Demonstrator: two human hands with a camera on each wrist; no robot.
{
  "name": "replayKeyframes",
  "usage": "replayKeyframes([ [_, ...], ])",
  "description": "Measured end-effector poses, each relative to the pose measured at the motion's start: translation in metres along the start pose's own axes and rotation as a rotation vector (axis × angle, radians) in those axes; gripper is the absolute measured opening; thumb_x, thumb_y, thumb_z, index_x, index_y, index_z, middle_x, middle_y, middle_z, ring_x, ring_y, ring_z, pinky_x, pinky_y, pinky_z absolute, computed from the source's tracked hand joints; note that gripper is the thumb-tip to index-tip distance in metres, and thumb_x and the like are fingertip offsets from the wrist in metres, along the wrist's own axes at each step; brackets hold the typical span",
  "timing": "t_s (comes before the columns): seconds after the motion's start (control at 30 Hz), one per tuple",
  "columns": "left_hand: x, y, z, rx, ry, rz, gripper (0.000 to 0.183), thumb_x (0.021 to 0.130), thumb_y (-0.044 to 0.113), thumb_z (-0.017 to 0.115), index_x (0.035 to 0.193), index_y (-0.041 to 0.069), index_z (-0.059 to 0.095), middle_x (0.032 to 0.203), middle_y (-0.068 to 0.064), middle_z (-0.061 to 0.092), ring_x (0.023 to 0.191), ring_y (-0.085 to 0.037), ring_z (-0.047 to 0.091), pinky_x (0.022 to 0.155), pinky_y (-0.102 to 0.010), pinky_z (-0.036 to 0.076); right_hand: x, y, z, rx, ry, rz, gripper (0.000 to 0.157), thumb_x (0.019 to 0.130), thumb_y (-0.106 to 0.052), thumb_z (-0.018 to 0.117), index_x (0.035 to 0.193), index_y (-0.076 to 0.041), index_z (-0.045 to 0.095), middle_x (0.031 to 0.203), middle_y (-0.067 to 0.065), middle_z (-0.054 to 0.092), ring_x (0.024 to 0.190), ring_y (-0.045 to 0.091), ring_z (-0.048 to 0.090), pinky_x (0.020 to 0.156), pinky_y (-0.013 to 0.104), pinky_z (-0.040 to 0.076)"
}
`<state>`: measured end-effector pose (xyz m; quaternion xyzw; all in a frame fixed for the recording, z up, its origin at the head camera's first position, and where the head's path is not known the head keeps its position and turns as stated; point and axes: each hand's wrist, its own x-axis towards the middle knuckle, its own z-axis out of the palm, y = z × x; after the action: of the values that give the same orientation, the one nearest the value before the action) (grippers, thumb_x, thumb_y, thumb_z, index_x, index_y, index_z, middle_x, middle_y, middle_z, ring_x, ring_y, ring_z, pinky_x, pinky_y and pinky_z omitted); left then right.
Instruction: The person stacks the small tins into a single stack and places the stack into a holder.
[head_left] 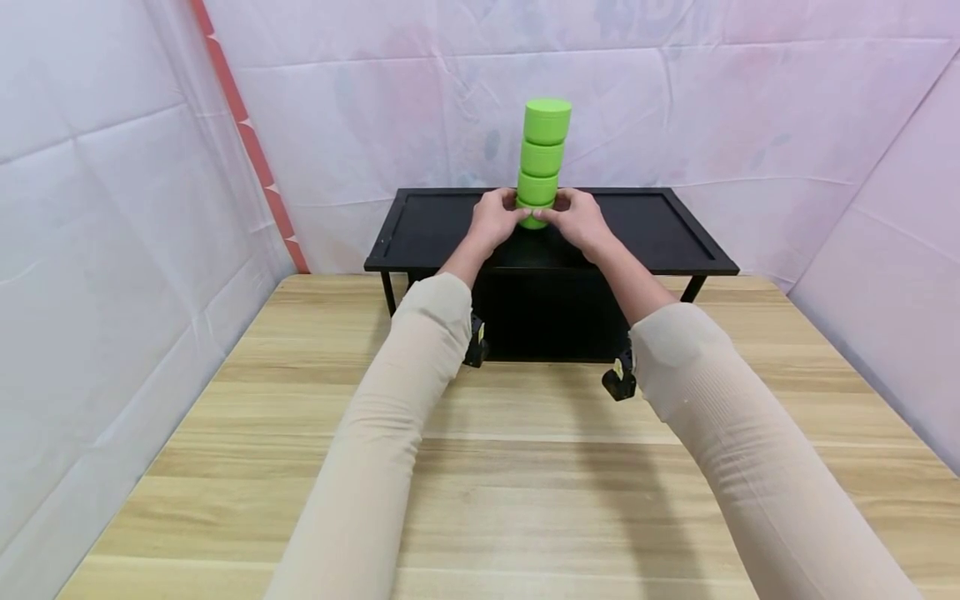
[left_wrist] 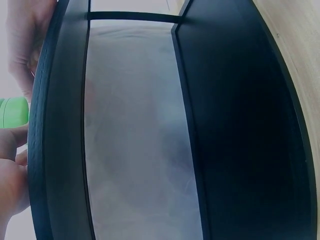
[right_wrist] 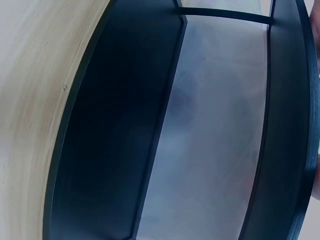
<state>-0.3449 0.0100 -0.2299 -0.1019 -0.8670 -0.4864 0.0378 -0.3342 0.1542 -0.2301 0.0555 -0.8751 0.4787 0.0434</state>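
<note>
A stack of several bright green cylindrical containers (head_left: pixel 545 123) rises from the black shelf top (head_left: pixel 442 225), tilting a little to the right at its top. My left hand (head_left: pixel 495 217) and right hand (head_left: pixel 579 221) grip the lowest container (head_left: pixel 533 222) from both sides, thumbs across its front and fingers curled toward its back. In the left wrist view, part of a green container (left_wrist: pixel 14 112) shows at the left edge between my hands. The right wrist view catches only bits of the hands at its right edge.
The black shelf has a lower board (left_wrist: pixel 240 120) and thin legs, and stands at the back of a wood-grain table (head_left: pixel 480 500). Pale printed cloth (head_left: pixel 337 108) hangs behind and at both sides. A red strip (head_left: pixel 247 133) runs down the left corner.
</note>
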Motion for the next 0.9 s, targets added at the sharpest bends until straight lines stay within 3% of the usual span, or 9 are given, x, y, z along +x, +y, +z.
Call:
replayKeyframes([
  [0.47,-0.0018,-0.0007,0.003,0.014,0.025,-0.002,0.041,0.09,0.018,0.061,0.129,0.009,0.053,0.123,-0.003,0.056,0.112,-0.014,0.049,0.086,-0.023,0.042,0.0005,0.0026,0.0003,0.009,0.017,-0.005,0.053,0.09,-0.021,0.061,0.134,0.0,0.042,0.129,0.016,0.048,0.118,0.025,0.045,0.096,0.035,0.037],
  [0.9,0.0011,-0.0025,0.0017,0.061,0.011,-0.006,0.042,0.092,0.023,0.059,0.13,0.009,0.052,0.125,-0.003,0.054,0.113,-0.014,0.049,0.088,-0.024,0.042,-0.0023,0.0003,-0.0036,0.032,-0.039,0.017,0.057,0.088,-0.022,0.063,0.137,-0.002,0.038,0.132,0.013,0.045,0.12,0.024,0.042,0.099,0.036,0.035],
])
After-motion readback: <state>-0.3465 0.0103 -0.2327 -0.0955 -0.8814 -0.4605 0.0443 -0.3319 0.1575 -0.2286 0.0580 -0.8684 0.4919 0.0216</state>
